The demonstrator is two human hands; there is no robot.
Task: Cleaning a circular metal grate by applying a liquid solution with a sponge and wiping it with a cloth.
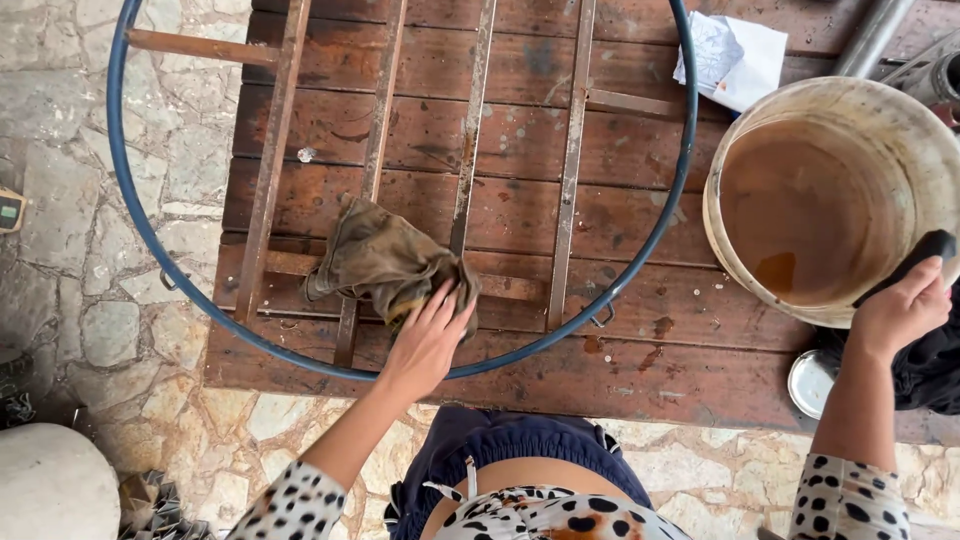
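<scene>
Head view, looking down. Your left hand (428, 335) lies flat, fingers spread, pressing a crumpled, stained brown cloth rag (385, 262) at lower centre of the frame; it pins the rag rather than pinching it. The rag rests on a rusty round metal grille with a blue rim (130, 205), laid over a stained dark wooden slatted table (640, 365). Your right hand (900, 310), at the right edge, closes its fingers over a black object (925, 250) at the rim of a worn white plastic bucket holding brown liquid (830, 200); what the black object is cannot be told. The rag looks soft, limp and light, likely damp and a little slick; gather a bunched fold under your palm to hold it. The grille looks stiff and rough with rust; take it by the smooth rim. A crumpled white paper (735, 55) lies at upper right.
</scene>
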